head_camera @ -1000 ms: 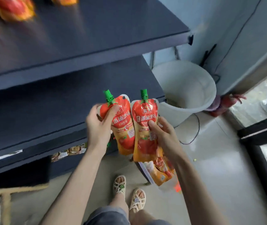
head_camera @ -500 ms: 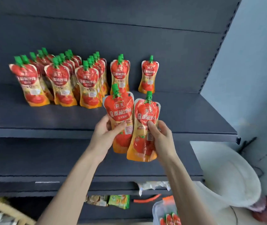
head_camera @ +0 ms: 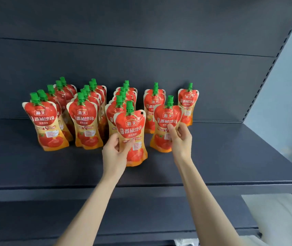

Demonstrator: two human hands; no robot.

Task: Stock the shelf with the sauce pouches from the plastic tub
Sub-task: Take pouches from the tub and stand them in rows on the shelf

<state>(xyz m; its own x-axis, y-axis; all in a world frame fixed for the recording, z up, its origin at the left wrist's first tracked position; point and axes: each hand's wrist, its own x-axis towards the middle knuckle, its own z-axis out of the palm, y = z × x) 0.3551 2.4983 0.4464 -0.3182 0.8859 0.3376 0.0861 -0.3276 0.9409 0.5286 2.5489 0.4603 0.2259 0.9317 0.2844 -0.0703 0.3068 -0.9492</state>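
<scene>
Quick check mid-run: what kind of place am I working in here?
Most likely a shop aisle or a mock-up of one: a dark metal display shelf with a slotted upright, and tidy rows of identical tomato sauce pouches facing forward.

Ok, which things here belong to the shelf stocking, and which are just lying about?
For the job:
red-and-orange sauce pouch with green cap in the left hand
matching pouch in the right hand
standing rows of the same pouches
dark grey metal shelf

Lying about:
white bin, partly seen, lower right
</scene>
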